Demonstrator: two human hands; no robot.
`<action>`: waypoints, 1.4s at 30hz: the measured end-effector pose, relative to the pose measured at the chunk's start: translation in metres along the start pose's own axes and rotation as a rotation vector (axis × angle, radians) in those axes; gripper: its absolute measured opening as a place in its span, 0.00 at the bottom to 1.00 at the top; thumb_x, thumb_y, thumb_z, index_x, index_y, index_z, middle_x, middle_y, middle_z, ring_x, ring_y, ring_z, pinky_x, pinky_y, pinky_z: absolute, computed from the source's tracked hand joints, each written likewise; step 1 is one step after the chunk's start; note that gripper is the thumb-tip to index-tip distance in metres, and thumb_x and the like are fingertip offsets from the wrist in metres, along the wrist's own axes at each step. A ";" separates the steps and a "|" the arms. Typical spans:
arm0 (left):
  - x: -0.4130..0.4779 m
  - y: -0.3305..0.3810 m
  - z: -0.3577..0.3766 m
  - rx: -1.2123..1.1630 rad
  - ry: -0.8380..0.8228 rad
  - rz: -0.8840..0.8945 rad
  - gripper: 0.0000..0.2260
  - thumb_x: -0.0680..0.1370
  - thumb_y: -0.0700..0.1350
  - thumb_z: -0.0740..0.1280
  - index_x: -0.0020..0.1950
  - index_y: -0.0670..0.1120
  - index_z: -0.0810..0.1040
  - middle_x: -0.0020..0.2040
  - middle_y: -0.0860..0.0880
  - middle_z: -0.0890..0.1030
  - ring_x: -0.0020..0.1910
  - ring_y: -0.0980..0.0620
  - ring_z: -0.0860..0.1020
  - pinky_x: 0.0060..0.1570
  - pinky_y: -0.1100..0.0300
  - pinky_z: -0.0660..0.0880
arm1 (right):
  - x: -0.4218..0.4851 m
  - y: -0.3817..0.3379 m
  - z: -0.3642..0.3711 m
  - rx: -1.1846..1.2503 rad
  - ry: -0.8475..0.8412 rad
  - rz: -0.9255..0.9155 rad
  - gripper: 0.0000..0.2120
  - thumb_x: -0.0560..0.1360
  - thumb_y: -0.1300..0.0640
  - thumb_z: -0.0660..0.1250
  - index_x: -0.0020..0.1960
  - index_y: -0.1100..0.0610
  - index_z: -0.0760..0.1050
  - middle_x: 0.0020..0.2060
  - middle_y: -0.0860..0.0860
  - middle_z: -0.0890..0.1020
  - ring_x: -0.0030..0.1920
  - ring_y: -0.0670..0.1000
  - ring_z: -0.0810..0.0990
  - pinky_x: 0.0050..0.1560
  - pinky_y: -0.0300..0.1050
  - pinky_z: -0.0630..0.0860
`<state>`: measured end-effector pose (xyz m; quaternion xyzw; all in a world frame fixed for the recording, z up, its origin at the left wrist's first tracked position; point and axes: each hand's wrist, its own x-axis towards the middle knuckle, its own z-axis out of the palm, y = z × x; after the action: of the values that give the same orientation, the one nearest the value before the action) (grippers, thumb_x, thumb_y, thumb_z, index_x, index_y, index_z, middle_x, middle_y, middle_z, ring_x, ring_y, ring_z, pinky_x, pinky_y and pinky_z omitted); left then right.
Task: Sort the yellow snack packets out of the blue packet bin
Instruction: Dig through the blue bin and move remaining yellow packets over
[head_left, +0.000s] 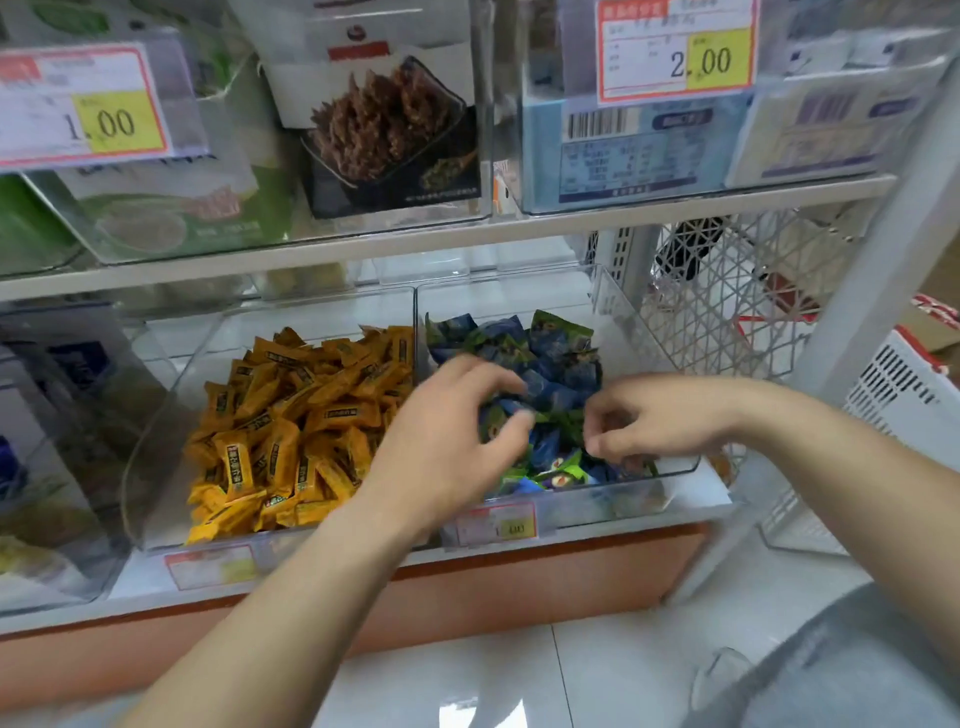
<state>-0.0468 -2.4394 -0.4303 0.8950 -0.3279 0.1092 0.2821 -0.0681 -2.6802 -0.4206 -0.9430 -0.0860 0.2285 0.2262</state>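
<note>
While both hands work over the blue packet bin (618, 325), the yellow packets (291, 415) lie heaped just to the outer side of the left hand (457, 431), in the neighbouring clear bin (166, 415), whose wall touches the blue bin's wall. No yellow packet can be made out between the two hands. The blue packets (556, 358) fill the space under, between and beyond both hands, with a few green-edged ones nearer the person than the fingertips.

The left hand is half open, a claw with its thumb apart from the curved fingers, the tips resting on the blue packets and nothing clearly held. The right hand (660, 421) has its fingers bent down into the pile; whether they pinch a packet cannot be told. A small price tag (496, 525) sits on the bin front below the left hand.
</note>
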 end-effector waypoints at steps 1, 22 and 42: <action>-0.005 0.011 0.013 -0.064 -0.127 0.050 0.16 0.76 0.57 0.66 0.62 0.55 0.78 0.56 0.57 0.77 0.56 0.60 0.74 0.58 0.59 0.73 | -0.003 0.000 0.001 -0.049 -0.036 0.000 0.03 0.77 0.50 0.67 0.46 0.48 0.78 0.37 0.42 0.83 0.37 0.40 0.80 0.41 0.37 0.75; -0.001 -0.002 0.060 0.425 -0.459 -0.073 0.33 0.69 0.76 0.55 0.69 0.61 0.69 0.58 0.50 0.77 0.58 0.47 0.76 0.50 0.51 0.75 | 0.024 0.003 0.036 -0.090 0.044 0.132 0.09 0.82 0.54 0.58 0.50 0.56 0.74 0.52 0.54 0.78 0.52 0.55 0.75 0.53 0.46 0.70; -0.006 -0.008 0.061 0.436 -0.466 0.035 0.36 0.68 0.74 0.63 0.72 0.59 0.64 0.62 0.50 0.74 0.59 0.47 0.75 0.53 0.52 0.71 | 0.031 0.004 0.041 0.065 -0.244 0.251 0.11 0.73 0.43 0.56 0.45 0.50 0.64 0.44 0.51 0.65 0.45 0.53 0.60 0.47 0.51 0.59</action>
<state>-0.0458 -2.4661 -0.4857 0.9294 -0.3681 -0.0260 -0.0009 -0.0599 -2.6600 -0.4673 -0.9037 0.0129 0.3705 0.2141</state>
